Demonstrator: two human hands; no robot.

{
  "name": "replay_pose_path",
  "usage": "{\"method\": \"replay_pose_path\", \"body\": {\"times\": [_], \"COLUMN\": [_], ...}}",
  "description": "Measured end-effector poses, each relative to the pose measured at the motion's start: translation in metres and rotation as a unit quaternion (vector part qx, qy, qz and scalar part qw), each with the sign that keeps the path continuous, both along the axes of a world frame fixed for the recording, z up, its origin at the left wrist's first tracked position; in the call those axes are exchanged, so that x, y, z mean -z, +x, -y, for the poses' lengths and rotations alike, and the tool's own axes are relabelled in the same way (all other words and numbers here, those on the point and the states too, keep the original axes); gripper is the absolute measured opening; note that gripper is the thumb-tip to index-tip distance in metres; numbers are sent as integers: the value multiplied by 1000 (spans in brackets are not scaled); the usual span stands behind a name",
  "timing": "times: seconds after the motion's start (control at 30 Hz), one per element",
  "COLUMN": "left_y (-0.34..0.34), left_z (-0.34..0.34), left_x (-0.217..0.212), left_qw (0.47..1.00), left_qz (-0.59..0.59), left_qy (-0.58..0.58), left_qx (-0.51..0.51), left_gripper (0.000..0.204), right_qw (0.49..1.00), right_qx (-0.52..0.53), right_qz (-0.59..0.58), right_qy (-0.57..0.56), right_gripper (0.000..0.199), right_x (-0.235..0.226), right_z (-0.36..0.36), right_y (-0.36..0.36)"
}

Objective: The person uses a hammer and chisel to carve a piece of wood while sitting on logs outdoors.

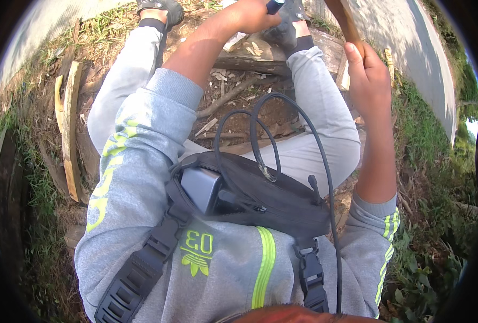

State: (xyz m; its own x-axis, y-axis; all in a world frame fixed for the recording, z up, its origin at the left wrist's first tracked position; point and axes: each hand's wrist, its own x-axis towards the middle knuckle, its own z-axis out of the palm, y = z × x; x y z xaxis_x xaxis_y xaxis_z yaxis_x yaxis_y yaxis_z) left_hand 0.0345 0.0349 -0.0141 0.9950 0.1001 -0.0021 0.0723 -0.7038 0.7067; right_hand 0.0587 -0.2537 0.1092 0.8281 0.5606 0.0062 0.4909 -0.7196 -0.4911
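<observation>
At the top middle, my left hand (252, 17) is closed round a dark blue handle (274, 6); whatever it belongs to is hidden or beyond the upper edge. On the upper right, my right hand (369, 78) grips a smooth, curved brown wooden stick (344, 20), its thumb laid along the wood. The stick's far end runs out of the picture. Between my shoes, a split log (252, 63) lies on the ground just below my left hand, with pale wood chips (255, 48) scattered over and around it.
A long split piece of wood (71, 134) stands at the left among grass. A black waist bag (271, 199) with a looping black cable (317, 129) sits in my lap. My outstretched legs flank the chip-strewn soil. Pavement (406, 48) borders the upper right; leafy plants (430, 269) grow lower right.
</observation>
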Motion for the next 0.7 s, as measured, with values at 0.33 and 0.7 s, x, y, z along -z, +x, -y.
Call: {"method": "replay_pose_path", "body": {"times": [0.33,0.7], "left_y": [-1,1], "left_z": [-1,4], "left_x": [6,7], "left_qw": [1000,999], "left_qz": [9,30], "left_qy": [22,9], "left_qx": [14,-12], "left_gripper": [40,38], "right_qw": [984,998], "right_qx": [23,8], "right_qz": [-66,-26], "right_qy": [163,55], "right_gripper": [40,42], "right_x": [25,30], "right_z": [16,5], "right_y": [11,-1]}}
